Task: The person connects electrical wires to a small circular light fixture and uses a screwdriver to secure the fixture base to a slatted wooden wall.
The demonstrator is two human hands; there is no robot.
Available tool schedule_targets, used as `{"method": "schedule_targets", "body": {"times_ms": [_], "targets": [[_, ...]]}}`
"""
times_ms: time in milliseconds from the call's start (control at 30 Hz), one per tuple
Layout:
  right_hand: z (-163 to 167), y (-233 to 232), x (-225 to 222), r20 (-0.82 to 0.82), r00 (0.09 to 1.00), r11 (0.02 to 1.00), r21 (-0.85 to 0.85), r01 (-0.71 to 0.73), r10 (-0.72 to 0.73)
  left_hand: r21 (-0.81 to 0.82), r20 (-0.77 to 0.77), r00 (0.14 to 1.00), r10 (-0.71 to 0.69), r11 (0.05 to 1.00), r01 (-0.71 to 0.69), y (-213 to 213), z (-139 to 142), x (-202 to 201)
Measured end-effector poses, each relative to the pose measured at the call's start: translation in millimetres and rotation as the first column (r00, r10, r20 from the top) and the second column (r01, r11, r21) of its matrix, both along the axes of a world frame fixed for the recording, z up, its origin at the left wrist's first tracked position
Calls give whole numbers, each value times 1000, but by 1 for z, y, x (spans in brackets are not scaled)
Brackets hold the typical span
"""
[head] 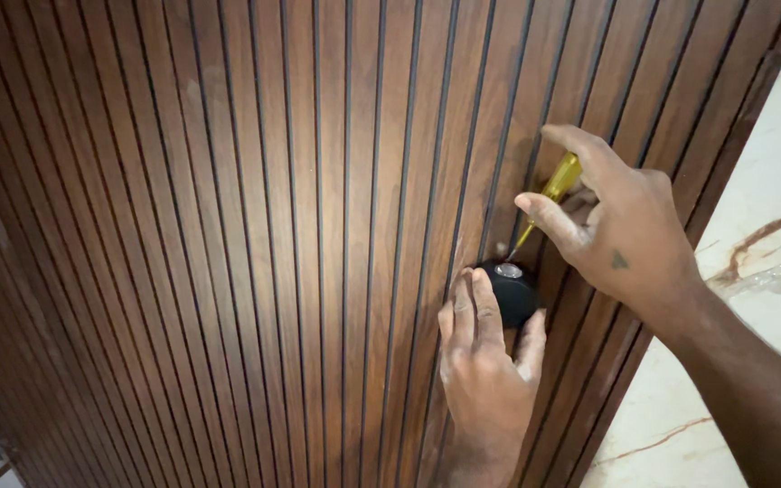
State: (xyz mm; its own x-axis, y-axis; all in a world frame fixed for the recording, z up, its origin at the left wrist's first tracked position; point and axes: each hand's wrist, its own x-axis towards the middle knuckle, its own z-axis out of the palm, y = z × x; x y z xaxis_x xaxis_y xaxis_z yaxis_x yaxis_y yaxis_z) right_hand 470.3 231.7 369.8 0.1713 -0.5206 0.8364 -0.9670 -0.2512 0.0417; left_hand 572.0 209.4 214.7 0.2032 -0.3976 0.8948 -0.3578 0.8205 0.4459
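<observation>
Screwdriver work on a round black fitting, mid-step: slim yellow-handled tool pinched between thumb and fingertips of the right hand, metal tip angled down toward seven o'clock and meeting, or nearly meeting, the small silver disc at the fitting's twelve o'clock edge. Cannot tell whether the tip sits in a slot.

Left hand pressed against the fluted wooden panel from six o'clock, fingers close together over the fitting's nine o'clock side, thumb bracing its five o'clock edge; looks like a steadying grip rather than a full clasp.

Judged next: turning the handle while keeping the tip seated and square, with the left hand holding the fitting from rotating. Risk of the tip skating off and scratching the dark brown slats.

Fitting itself: matte black, domed, dull sheen, sitting slightly right of frame centre on one slat. Pale dust on the left fingers. Marbled pale surface at three o'clock beyond the panel's edge.
</observation>
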Motion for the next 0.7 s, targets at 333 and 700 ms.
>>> {"method": "schedule_targets", "body": {"times_ms": [333, 700], "targets": [[14, -2, 15, 5, 988, 983, 104, 152, -153, -2, -12, 1000, -9, 1000, 9, -2, 0, 1], [32, -6, 25, -21, 1000, 953, 300, 28, -23, -5, -16, 1000, 3, 1000, -3, -8, -3, -4]]}}
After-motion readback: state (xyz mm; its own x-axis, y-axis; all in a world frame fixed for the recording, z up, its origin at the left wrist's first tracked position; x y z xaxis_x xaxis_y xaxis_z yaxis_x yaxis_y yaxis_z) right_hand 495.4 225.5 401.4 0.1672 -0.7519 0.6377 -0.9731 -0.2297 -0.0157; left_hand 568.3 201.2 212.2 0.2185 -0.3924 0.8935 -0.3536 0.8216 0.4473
